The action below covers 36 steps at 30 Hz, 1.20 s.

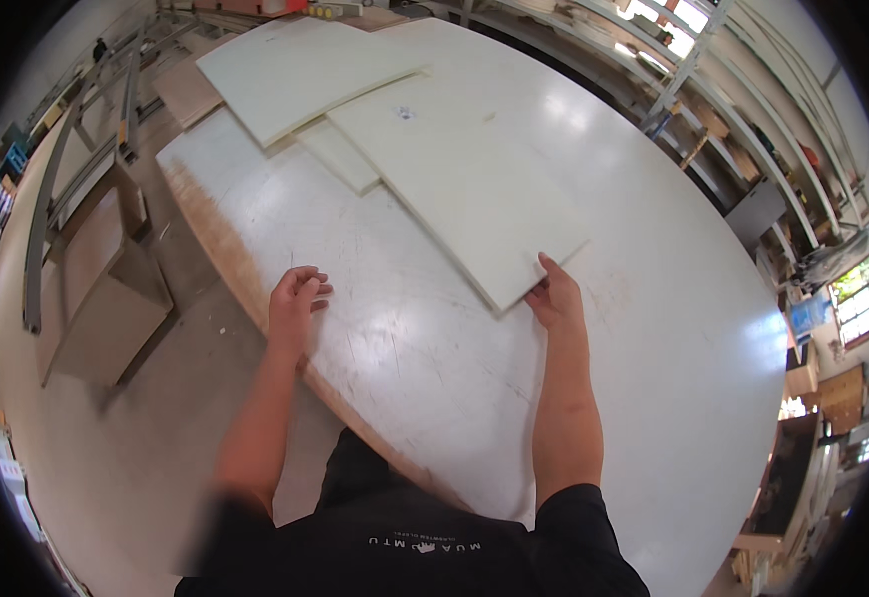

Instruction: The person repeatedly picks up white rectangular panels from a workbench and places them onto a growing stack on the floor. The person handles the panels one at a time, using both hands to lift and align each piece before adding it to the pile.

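Observation:
A long, pale cream board (464, 179) lies aslant on a white worktable (673, 328). My right hand (557, 294) grips its near end, the thumb on top and the fingers curled beneath the edge. My left hand (297, 298) hovers by the table's worn left edge, its fingers loosely bent and apart, holding nothing. Beyond it, a second wide cream board (305, 70) rests at the far left of the table. A smaller pale panel (340, 157) shows partly between the two boards; the rest of it is hidden.
A brown box-like piece (106, 289) stands on the floor to the left, near long metal rails (76, 149). Shelving with stacked material (713, 119) runs along the far right. A blue water jug (809, 314) sits at the right. Bare wood shows along the table's left edge.

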Motion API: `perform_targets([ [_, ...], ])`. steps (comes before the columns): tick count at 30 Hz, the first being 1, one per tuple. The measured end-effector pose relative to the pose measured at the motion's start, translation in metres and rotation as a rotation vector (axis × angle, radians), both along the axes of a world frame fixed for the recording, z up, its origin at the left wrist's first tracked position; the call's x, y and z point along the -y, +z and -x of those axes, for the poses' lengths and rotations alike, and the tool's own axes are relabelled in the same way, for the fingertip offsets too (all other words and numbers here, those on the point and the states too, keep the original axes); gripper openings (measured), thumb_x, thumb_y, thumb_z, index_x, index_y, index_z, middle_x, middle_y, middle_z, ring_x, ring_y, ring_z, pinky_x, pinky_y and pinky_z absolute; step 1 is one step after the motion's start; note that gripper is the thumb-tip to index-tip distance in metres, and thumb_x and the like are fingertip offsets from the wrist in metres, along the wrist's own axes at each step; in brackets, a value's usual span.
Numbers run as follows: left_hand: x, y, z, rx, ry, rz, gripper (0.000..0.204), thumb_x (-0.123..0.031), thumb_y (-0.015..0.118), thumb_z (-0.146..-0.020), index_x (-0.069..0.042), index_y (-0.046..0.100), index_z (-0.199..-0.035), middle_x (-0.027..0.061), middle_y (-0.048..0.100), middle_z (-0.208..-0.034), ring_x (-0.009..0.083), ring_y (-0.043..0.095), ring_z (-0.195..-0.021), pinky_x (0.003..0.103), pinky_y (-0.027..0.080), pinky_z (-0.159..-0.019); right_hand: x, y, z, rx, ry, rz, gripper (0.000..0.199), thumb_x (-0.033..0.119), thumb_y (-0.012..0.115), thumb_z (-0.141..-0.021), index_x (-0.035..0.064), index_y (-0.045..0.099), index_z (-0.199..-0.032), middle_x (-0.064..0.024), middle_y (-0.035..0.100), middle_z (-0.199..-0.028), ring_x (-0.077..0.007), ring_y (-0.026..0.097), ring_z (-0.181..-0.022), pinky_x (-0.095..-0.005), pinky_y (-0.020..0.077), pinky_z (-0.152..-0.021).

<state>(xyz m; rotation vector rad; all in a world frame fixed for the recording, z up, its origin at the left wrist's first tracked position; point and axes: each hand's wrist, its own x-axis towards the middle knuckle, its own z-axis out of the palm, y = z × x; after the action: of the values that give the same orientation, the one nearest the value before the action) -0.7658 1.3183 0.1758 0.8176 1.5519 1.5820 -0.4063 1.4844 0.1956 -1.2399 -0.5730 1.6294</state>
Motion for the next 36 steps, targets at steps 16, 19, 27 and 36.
perform_targets([
  [16, -0.142, 0.01, -0.072, 0.968, -0.169, 0.078, 0.043, -0.005, 0.062, -0.092, 0.002, 0.047, -0.131, 0.0138, 0.059, -0.128, 0.027, 0.06, -0.114, 0.041, 0.051, -0.099, 0.199, 0.01, -0.032, 0.22, -0.421, -0.149, 0.053, 0.001, 0.052, -0.085, -0.0074, 0.04, -0.136, -0.0205, 0.056, -0.126, -0.0316, 0.059, -0.112, -0.0417, 0.0483, -0.098],
  [19, -0.137, 0.013, -0.077, 0.959, -0.251, 0.158, 0.044, -0.002, 0.062, -0.091, 0.002, 0.046, -0.132, 0.0138, 0.058, -0.128, 0.0269, 0.059, -0.115, 0.04, 0.05, -0.1, 0.248, 0.008, -0.053, 0.194, -0.474, -0.186, 0.056, 0.006, 0.052, -0.084, -0.0077, 0.038, -0.137, -0.0214, 0.054, -0.127, -0.0332, 0.058, -0.113, -0.0437, 0.0486, -0.098],
  [27, -0.046, 0.003, -0.163, 0.942, -0.363, 0.223, 0.045, -0.001, 0.061, -0.092, 0.002, 0.045, -0.133, 0.0131, 0.057, -0.128, 0.0257, 0.057, -0.116, 0.039, 0.05, -0.098, 0.381, -0.025, -0.111, 0.335, -0.857, -0.052, 0.059, 0.016, 0.045, -0.092, -0.009, 0.032, -0.144, -0.0232, 0.05, -0.135, -0.0348, 0.057, -0.116, -0.0438, 0.0483, -0.099],
  [36, -0.022, 0.001, -0.262, 0.695, -0.835, 0.32, 0.034, -0.014, 0.059, -0.094, 0.005, 0.055, -0.122, 0.0146, 0.065, -0.112, 0.0239, 0.065, -0.101, 0.037, 0.055, -0.084, 0.504, -0.037, -0.105, 0.477, -1.077, -0.034, 0.054, 0.026, 0.051, -0.096, -0.01, 0.042, -0.136, -0.0228, 0.052, -0.129, -0.0312, 0.057, -0.108, -0.0411, 0.0479, -0.092],
])
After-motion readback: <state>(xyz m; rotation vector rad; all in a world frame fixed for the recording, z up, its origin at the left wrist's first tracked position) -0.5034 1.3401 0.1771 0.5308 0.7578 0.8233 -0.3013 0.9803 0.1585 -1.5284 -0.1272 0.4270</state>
